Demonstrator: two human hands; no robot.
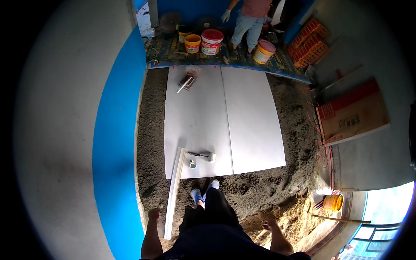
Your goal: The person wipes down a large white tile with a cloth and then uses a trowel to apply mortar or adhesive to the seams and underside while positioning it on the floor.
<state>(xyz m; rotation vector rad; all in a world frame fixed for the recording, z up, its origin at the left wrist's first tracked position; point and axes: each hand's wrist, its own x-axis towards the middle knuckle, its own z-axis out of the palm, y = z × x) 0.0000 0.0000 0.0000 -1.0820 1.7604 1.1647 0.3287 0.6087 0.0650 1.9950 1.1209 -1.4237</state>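
I am standing with my shoes (pixel 208 189) on rough grey sand (pixel 249 186), just before two large pale slabs (pixel 199 117) that are lying side by side. My hands are hanging well apart, one at each side of my body. My left hand (pixel 155 214) is hanging nearest the long pale bar (pixel 174 195), just left of it and seemingly gripping nothing. My right hand (pixel 269 224) is hanging over the sand, also seemingly gripping nothing; I cannot tell how far the fingers of either hand are curling. The bar is slanting from the left slab's near end down past my left leg. Beside its far end, a mallet (pixel 211 157) with a dark handle is lying on the slab, and a small round can (pixel 193 164) is sitting nearby. Farther off, a white stick (pixel 184 85) is resting on the same slab. Beyond, a co-worker (pixel 249 30) is standing between a red-lidded bucket (pixel 212 43) and a yellow bucket (pixel 263 53).
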